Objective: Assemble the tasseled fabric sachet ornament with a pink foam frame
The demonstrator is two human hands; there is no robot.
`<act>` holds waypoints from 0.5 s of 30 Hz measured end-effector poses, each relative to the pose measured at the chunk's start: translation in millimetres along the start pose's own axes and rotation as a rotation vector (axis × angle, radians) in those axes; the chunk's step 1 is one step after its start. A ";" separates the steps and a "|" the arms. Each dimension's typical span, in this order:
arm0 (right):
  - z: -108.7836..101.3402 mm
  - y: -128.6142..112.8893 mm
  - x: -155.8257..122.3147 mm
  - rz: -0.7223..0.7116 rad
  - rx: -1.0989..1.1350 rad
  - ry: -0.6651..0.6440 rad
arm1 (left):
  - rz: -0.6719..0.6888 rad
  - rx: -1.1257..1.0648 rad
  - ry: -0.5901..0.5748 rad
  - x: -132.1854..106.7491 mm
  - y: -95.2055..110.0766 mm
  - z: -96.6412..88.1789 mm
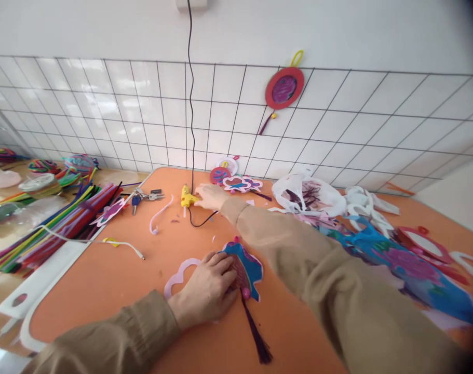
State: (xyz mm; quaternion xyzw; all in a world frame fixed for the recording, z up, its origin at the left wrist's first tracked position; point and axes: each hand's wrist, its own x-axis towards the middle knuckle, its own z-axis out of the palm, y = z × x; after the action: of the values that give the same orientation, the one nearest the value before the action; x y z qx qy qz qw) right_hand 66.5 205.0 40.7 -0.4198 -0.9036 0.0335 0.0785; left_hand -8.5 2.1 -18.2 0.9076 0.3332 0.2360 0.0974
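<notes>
My left hand rests on the orange board, its curled fingers closed over the left side of a blue, cloud-shaped fabric ornament. A pink bead and a dark purple tassel hang from the ornament's lower edge. Beside that hand, partly under it, lies a pale pink scalloped cutout. Farther up the board my right hand reaches out, with thumb and fingers closed around the rear of a small yellow hot glue gun. The fingertips there are small and slightly blurred.
Colourful pipe cleaners, keys and a white cable lie at left. A plastic bag and blue floral fabric sit at right. Finished ornaments lie by the wire grid; a black cord hangs before it.
</notes>
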 end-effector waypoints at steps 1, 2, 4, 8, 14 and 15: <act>7.9 0.2 4.9 0.021 -0.011 -0.031 | -0.001 0.000 0.007 -0.3 -1.1 0.8; 15.4 0.7 8.4 0.036 -0.014 -0.057 | 0.000 -0.002 0.015 -0.6 -2.4 1.4; 27.4 2.1 12.5 0.052 0.009 -0.079 | 0.003 -0.013 0.028 -1.3 -5.0 1.4; 35.7 7.3 14.1 0.043 0.176 0.005 | -0.016 -0.032 -0.008 -2.1 -8.0 -4.0; 9.0 20.6 -7.1 -0.017 0.663 0.397 | -0.175 0.059 -0.091 -0.9 -12.0 -7.2; 3.0 21.8 -14.9 -0.029 0.766 0.469 | -0.193 0.088 -0.092 -0.9 -13.4 -6.2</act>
State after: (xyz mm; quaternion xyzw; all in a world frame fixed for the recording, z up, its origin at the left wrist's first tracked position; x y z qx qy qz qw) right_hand 91.9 207.7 33.3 -0.3438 -0.7898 0.2683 0.4313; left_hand -19.6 11.8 -17.6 0.8846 0.4242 0.1687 0.0947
